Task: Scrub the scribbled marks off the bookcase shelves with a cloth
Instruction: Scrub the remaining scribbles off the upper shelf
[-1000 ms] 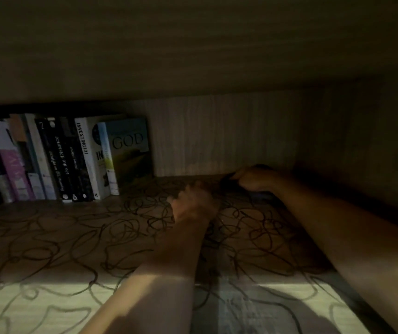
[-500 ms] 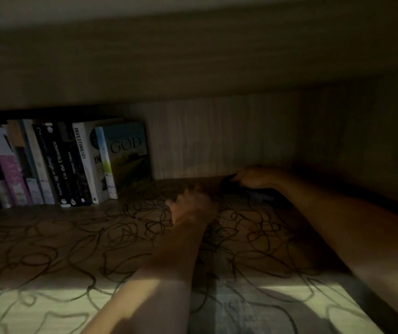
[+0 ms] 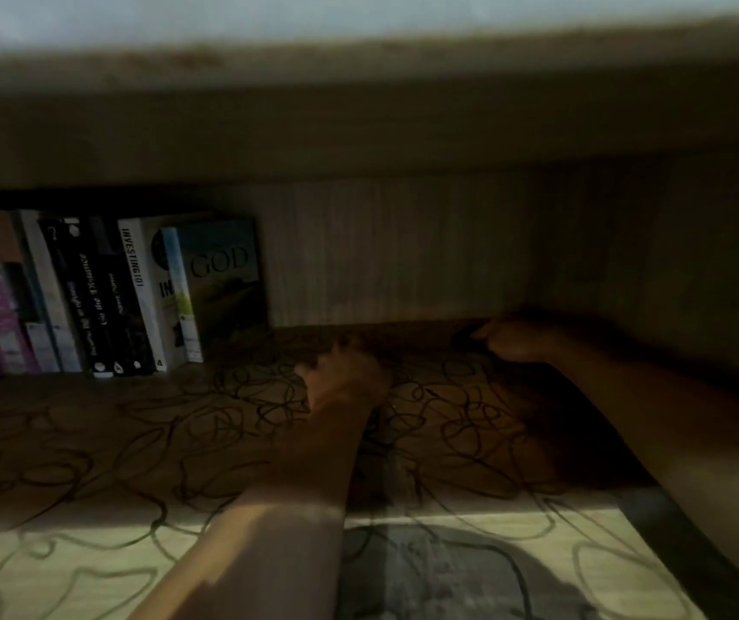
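At the back of the shelf, in deep shade:
Right fingers: curled over a dark thing (image 3: 466, 340) at the back right corner; it may be the cloth, too dim to say.
Right hand (image 3: 513, 342): low on the board near the back panel (image 3: 381, 248), forearm running out to the right edge.
Left fingers: blurred; whether they lie straight or bent, I cannot tell.
Left hand (image 3: 345, 380): on the board mid-shelf, well apart from the right hand, forearm coming from the bottom edge.
Marks (image 3: 170, 445): black loops over the whole shelf (image 3: 68, 561), under and around both hands.
Books (image 3: 103, 293): upright row at the back left, the end one reading "GOD", near the left hand but apart.
Front strip: lit, with a shadow patch.
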